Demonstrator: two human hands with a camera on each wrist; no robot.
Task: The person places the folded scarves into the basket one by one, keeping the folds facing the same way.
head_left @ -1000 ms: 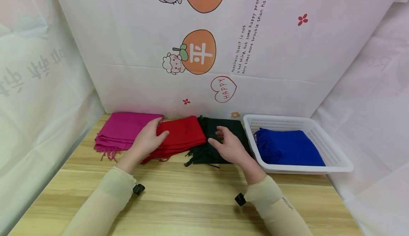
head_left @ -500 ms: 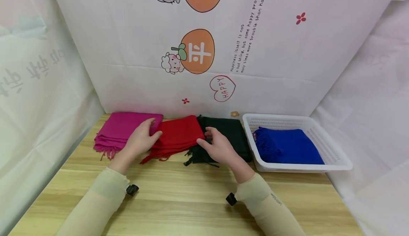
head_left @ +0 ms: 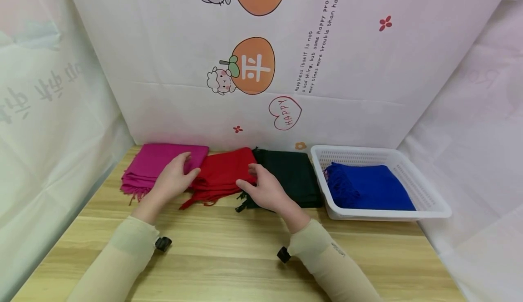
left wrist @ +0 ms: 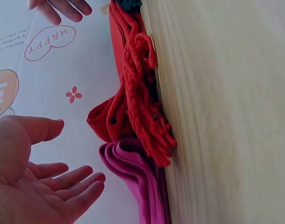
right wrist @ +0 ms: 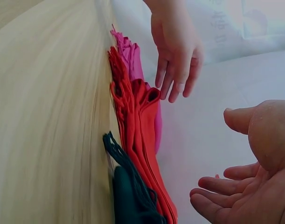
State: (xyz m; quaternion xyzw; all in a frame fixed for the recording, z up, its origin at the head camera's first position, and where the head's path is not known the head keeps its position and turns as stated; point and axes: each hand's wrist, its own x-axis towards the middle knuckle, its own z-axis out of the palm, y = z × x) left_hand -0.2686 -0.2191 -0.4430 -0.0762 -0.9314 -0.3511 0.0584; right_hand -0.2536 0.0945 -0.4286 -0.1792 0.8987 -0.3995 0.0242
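Blue cloth (head_left: 376,188): folded, lying inside the white basket (head_left: 380,215) at the right end of the surface (head_left: 220,256), fringe toward the basket's left wall. I count this one as placed.

Outside the basket: three folded cloths in a row. Magenta cloth (head_left: 161,159) at the left end, red cloth (head_left: 224,165) in the middle, dark green cloth (head_left: 291,175) next to the basket. Neighbouring edges meet or overlap; cannot tell exactly how.

Left hand (head_left: 172,178) hovers around the magenta–red border, right hand (head_left: 266,189) around the red–green border. Fingers (right wrist: 221,185) of both are spread and slightly bent, holding nothing; the wrist views show no grip on any cloth.

Progress, judged: one of four cloths in the basket, three out. The red one, between the hands, looks like the one being approached; not yet lifted
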